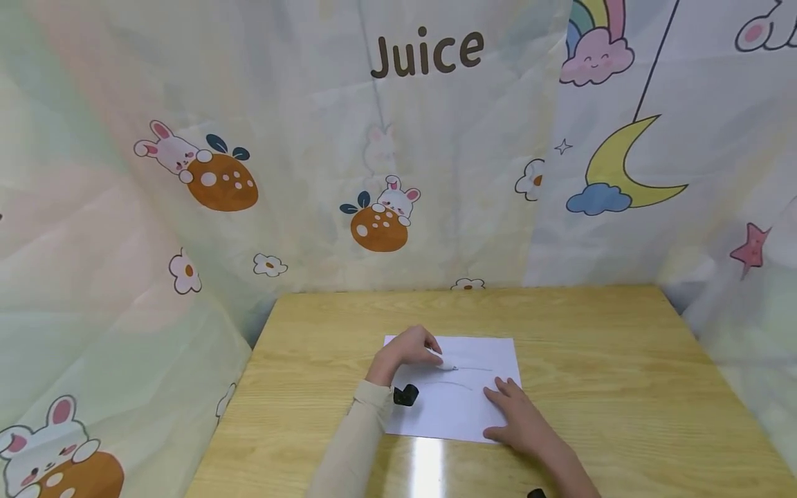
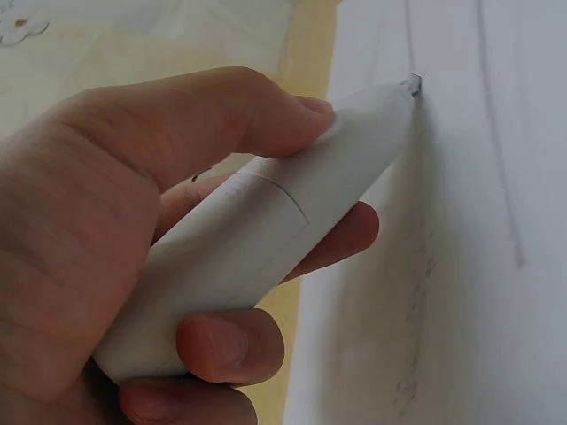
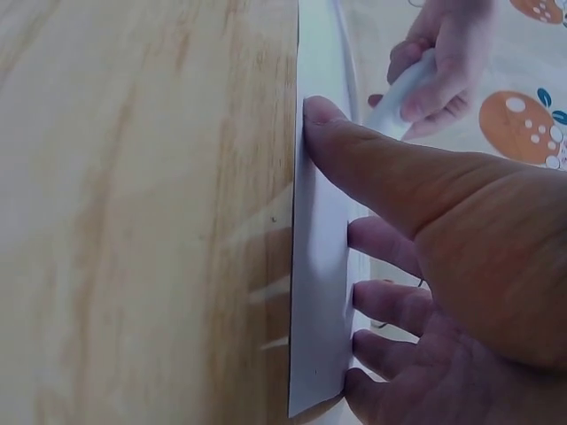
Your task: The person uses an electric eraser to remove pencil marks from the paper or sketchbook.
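On the table lies a white sheet of paper (image 1: pixel 445 415) with thin dark lines across it. My left hand (image 1: pixel 414 348) grips a thick white pen-shaped tool (image 2: pixel 239 230), thumb on one side and fingers curled round the other. Its small metal tip (image 2: pixel 414 85) is at one of the lines; the tool's exact kind is not clear. At the paper's right edge, my right hand (image 1: pixel 513 418) rests with its fingers spread. In the right wrist view its thumb (image 3: pixel 326 115) and fingertips touch the sheet.
The wooden table (image 1: pixel 623 387) extends on both sides of the paper. Printed cloth (image 1: pixel 461 173) hangs behind it and at the sides. A black wrist camera (image 1: pixel 406 395) sits over the sheet at my left wrist, and part of another (image 1: pixel 537 493) shows below.
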A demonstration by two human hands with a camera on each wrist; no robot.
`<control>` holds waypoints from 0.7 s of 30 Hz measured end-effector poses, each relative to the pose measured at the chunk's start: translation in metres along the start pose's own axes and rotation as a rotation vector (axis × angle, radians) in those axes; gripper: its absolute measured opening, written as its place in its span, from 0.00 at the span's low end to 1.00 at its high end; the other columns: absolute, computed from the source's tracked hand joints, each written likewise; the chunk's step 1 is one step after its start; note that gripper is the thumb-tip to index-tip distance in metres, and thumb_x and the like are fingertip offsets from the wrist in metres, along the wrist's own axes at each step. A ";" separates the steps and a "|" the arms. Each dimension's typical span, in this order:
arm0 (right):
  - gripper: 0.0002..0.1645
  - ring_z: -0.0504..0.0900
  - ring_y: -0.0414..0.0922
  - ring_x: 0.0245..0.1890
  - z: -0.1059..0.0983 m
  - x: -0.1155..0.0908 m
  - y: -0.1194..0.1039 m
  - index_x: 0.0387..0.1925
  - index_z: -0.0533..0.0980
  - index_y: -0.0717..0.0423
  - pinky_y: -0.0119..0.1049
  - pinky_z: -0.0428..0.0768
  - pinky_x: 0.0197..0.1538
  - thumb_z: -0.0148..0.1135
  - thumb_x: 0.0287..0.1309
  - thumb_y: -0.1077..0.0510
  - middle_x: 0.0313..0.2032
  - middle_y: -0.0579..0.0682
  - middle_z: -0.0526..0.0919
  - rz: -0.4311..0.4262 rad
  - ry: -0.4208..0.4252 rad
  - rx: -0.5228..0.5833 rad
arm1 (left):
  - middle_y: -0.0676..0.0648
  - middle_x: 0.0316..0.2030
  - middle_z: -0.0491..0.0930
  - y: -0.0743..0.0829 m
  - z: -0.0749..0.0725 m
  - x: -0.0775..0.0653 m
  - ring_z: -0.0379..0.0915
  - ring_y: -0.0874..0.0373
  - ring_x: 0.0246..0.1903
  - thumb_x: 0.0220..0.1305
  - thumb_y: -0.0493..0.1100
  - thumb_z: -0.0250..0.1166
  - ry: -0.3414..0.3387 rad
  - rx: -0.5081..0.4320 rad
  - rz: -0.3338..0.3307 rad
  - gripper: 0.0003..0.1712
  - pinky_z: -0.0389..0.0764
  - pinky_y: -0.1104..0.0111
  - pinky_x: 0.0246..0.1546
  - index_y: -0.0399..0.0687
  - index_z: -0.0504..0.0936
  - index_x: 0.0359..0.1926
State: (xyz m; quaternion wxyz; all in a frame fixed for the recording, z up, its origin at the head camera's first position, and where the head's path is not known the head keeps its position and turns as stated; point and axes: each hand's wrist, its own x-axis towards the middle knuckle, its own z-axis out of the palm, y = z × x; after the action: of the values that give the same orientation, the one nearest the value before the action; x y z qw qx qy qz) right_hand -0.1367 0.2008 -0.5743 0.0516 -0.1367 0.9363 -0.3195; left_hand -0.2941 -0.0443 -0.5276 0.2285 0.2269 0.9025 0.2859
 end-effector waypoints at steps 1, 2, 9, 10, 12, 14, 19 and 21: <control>0.44 0.54 0.69 0.67 0.000 0.000 0.000 0.61 0.73 0.66 0.62 0.56 0.64 0.78 0.43 0.51 0.66 0.69 0.63 0.002 -0.002 -0.001 | 0.60 0.34 0.81 0.000 0.001 0.001 0.73 0.65 0.31 0.54 0.48 0.74 0.001 0.003 0.009 0.06 0.75 0.70 0.34 0.55 0.88 0.34; 0.44 0.54 0.69 0.67 0.001 0.000 0.000 0.61 0.73 0.65 0.62 0.56 0.64 0.78 0.43 0.51 0.66 0.68 0.63 0.002 0.001 -0.003 | 0.59 0.34 0.81 0.000 0.003 0.001 0.73 0.65 0.31 0.54 0.48 0.74 0.005 0.007 0.014 0.07 0.75 0.70 0.34 0.54 0.88 0.34; 0.44 0.53 0.69 0.68 0.003 -0.002 -0.001 0.61 0.72 0.65 0.62 0.55 0.64 0.78 0.44 0.51 0.66 0.68 0.63 0.002 -0.012 0.004 | 0.60 0.35 0.82 -0.004 0.006 -0.001 0.73 0.65 0.32 0.55 0.46 0.74 0.032 0.017 -0.037 0.05 0.75 0.69 0.34 0.55 0.88 0.34; 0.44 0.53 0.69 0.68 0.003 -0.002 -0.001 0.61 0.72 0.65 0.62 0.55 0.64 0.78 0.43 0.51 0.66 0.68 0.63 0.005 -0.009 0.005 | 0.59 0.34 0.82 -0.004 0.006 0.000 0.73 0.64 0.31 0.55 0.46 0.74 0.032 0.008 -0.028 0.05 0.75 0.69 0.34 0.55 0.88 0.33; 0.43 0.54 0.69 0.68 0.003 -0.001 -0.002 0.61 0.73 0.65 0.62 0.55 0.64 0.78 0.43 0.52 0.66 0.68 0.63 0.011 0.003 0.012 | 0.59 0.33 0.81 -0.002 0.007 0.002 0.73 0.64 0.30 0.55 0.47 0.74 0.027 -0.008 -0.006 0.05 0.75 0.69 0.33 0.55 0.88 0.33; 0.43 0.54 0.69 0.67 0.003 -0.001 -0.002 0.60 0.73 0.65 0.62 0.55 0.64 0.78 0.43 0.52 0.66 0.68 0.63 0.008 0.006 0.010 | 0.59 0.33 0.81 0.000 0.007 0.004 0.73 0.63 0.30 0.54 0.47 0.74 0.016 -0.014 0.010 0.05 0.75 0.69 0.32 0.54 0.88 0.32; 0.44 0.54 0.70 0.67 0.003 -0.001 -0.003 0.60 0.73 0.66 0.63 0.56 0.64 0.78 0.43 0.52 0.65 0.69 0.63 0.006 -0.007 0.003 | 0.59 0.32 0.81 -0.003 0.007 0.004 0.72 0.63 0.29 0.55 0.45 0.73 0.020 -0.008 -0.031 0.05 0.74 0.69 0.32 0.53 0.88 0.33; 0.43 0.54 0.70 0.67 0.003 0.000 -0.003 0.60 0.73 0.66 0.63 0.55 0.64 0.78 0.43 0.52 0.65 0.69 0.63 0.009 -0.006 0.007 | 0.59 0.32 0.82 -0.004 0.007 0.004 0.72 0.64 0.29 0.55 0.45 0.73 0.027 -0.011 -0.033 0.05 0.74 0.69 0.32 0.53 0.88 0.34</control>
State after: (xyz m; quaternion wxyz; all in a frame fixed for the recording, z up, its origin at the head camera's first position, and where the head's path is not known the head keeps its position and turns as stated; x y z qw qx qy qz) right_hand -0.1351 0.1964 -0.5750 0.0563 -0.1332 0.9356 -0.3220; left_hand -0.2947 -0.0422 -0.5363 0.2222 0.2068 0.9075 0.2903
